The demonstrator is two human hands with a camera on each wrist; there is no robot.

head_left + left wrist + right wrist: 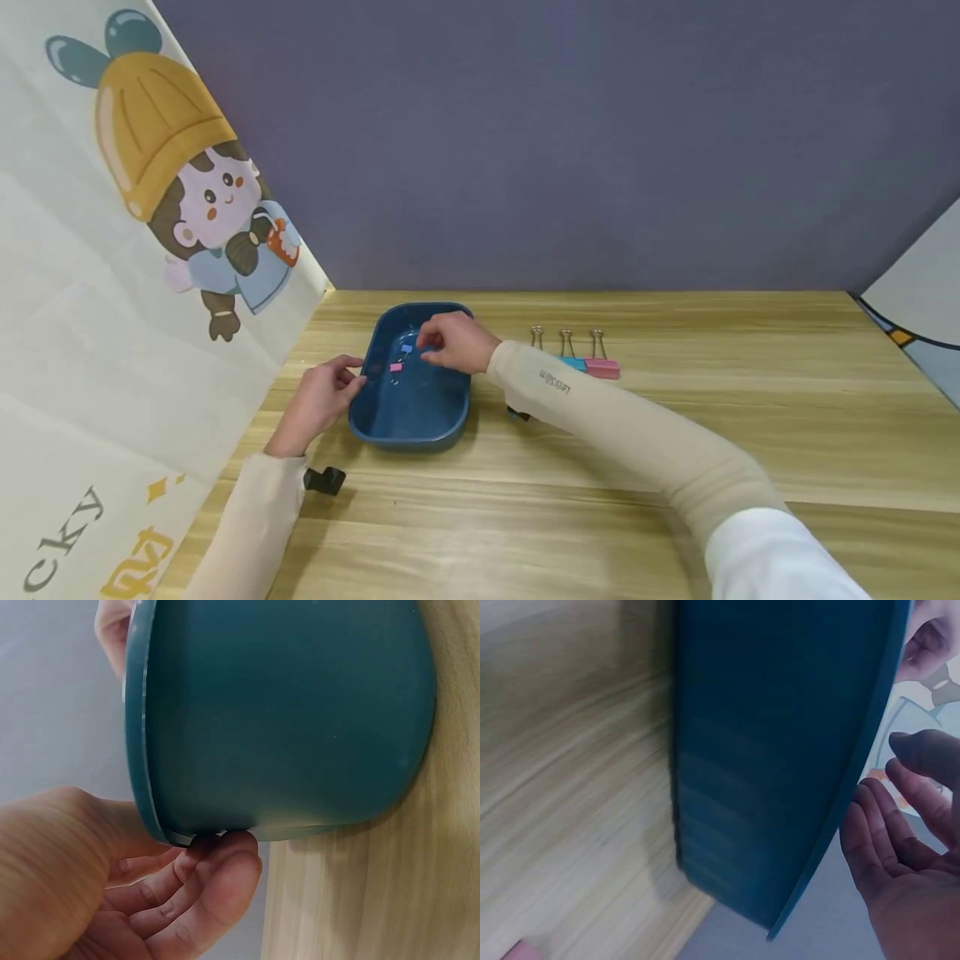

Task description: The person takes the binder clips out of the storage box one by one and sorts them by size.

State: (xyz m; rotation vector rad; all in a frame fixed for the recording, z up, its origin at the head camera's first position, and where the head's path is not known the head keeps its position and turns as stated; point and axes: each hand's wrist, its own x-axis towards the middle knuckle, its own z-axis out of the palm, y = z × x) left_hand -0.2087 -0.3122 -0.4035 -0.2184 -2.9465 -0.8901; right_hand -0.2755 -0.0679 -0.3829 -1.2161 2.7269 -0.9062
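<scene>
A dark blue plastic basin (412,417) with rounded corners sits on the table, a small blue binder clip (407,348) and a small pink binder clip (395,367) inside it. At its left side, my left hand (322,396) grips the rim, thumb on one side and fingers on the other, as the left wrist view (180,892) shows. Over the basin's right part is my right hand (456,342), fingers loosely bent. Nothing shows between its thumb and fingertips in the right wrist view.
Right of the basin, larger binder clips lie in a row with their wire handles pointing back, a blue one (573,364) and a pink one (602,369) among them. My right sleeve (600,408) partly covers the row. A purple-grey panel (570,150) stands behind the table (480,533).
</scene>
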